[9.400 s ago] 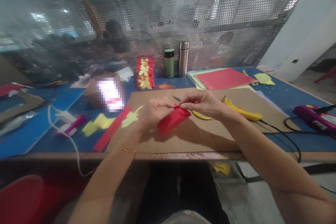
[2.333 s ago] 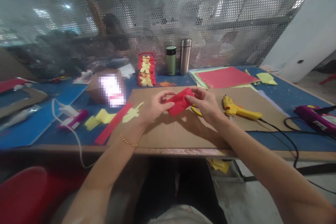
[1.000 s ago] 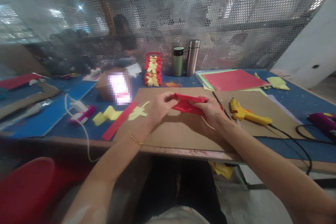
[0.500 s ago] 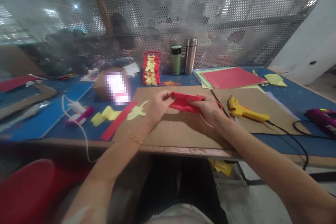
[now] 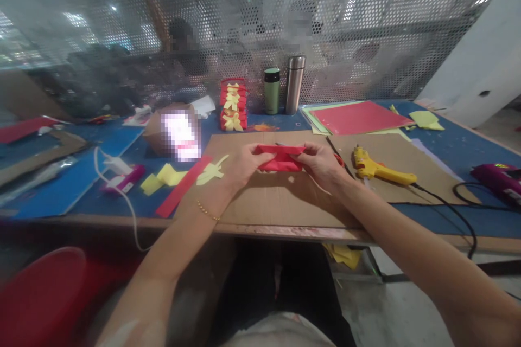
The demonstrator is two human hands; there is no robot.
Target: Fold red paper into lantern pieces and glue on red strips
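A folded piece of red paper (image 5: 280, 158) is held above the cardboard sheet (image 5: 260, 206), stretched between both hands. My left hand (image 5: 246, 164) pinches its left end, thumb on the near side. At the right end my right hand (image 5: 321, 162) grips it the same way; the fingers behind the paper are hidden. Left of my left hand lie pale yellow paper cut-outs (image 5: 211, 171) and a red paper strip (image 5: 183, 187). To the right of my right hand rest scissors with red handles (image 5: 338, 160), partly covered, and a yellow glue gun (image 5: 382, 171).
Behind stand red paper pieces with yellow bows (image 5: 233, 105), a green tumbler (image 5: 272, 92) and a steel flask (image 5: 295, 87). Red sheets (image 5: 362, 117) lie at the back right. A lit phone (image 5: 182, 135) leans at left, near a purple power strip (image 5: 124, 179) with a white cable.
Both hands have shifted slightly left with the red paper. It is now more level and turned more squarely toward me. The view has tilted a little.
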